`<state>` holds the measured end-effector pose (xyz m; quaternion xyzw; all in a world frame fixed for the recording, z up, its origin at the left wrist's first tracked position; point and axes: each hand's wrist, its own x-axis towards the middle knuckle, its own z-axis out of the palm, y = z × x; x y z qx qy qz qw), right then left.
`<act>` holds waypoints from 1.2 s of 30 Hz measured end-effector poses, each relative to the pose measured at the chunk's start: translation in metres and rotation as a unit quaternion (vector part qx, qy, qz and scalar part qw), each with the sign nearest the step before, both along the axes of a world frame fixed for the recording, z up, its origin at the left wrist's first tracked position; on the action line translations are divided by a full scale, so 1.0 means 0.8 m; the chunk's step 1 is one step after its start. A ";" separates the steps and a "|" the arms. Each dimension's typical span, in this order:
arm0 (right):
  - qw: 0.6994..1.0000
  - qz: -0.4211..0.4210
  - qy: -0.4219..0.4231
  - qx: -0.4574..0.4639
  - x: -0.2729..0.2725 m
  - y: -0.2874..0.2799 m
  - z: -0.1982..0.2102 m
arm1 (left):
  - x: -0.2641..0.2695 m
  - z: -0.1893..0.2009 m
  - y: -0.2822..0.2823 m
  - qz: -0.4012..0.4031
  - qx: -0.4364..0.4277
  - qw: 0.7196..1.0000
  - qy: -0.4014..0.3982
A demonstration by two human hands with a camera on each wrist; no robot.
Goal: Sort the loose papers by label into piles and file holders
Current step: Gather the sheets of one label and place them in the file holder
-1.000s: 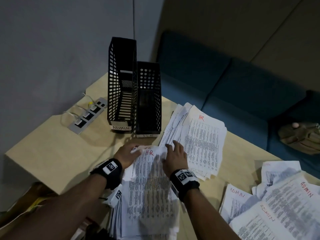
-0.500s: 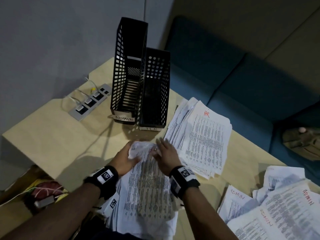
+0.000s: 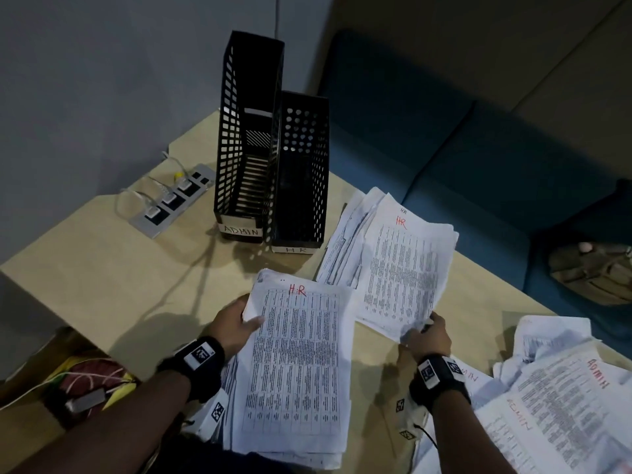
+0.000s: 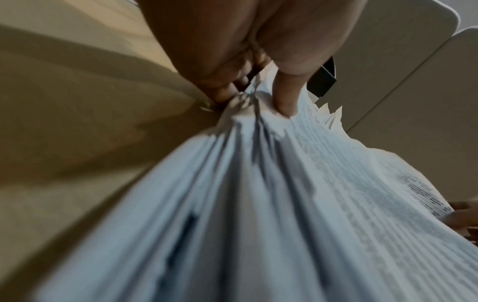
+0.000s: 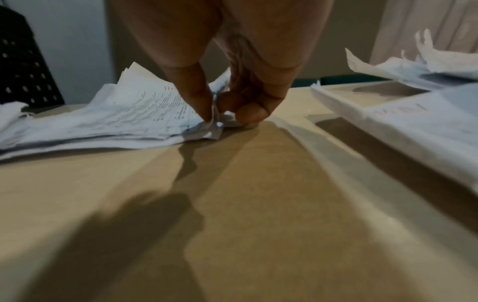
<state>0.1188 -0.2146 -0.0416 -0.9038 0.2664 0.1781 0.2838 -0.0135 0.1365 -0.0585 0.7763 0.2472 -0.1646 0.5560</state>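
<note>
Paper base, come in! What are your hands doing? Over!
Left hand grips the unsorted stack, HR sheet on top. Right hand pinches the HR pile's corner. Both file holders look empty, path clear.

- "ADMIN" on the left file holder (image 3: 243,186).
- "HR" on the right file holder (image 3: 301,172).
- Red "HR" tops the stack (image 3: 297,364) I hold.
- Red "HR" tops the pile (image 3: 400,261) beside it.
- Red "ADMIN" marks the sheets (image 3: 561,405) at my right.
</note>
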 end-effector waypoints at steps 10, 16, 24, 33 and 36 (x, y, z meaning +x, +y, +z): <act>0.982 -0.167 -0.061 0.062 -0.005 -0.017 0.007 | -0.001 0.000 -0.003 0.004 0.027 1.000 0.001; 0.995 -0.058 -0.074 0.039 0.013 -0.022 0.016 | 0.000 -0.011 0.004 0.014 0.005 1.000 0.018; 0.980 -0.055 -0.184 0.047 0.026 -0.029 0.078 | 0.010 0.008 -0.008 0.061 -0.030 0.998 0.016; 0.945 -0.161 -0.078 0.273 -0.047 -0.022 0.059 | 0.014 0.008 -0.003 0.036 0.003 0.999 0.027; 0.958 -0.110 -0.059 0.257 -0.064 -0.005 0.042 | 0.014 0.003 -0.001 0.032 0.040 0.998 0.036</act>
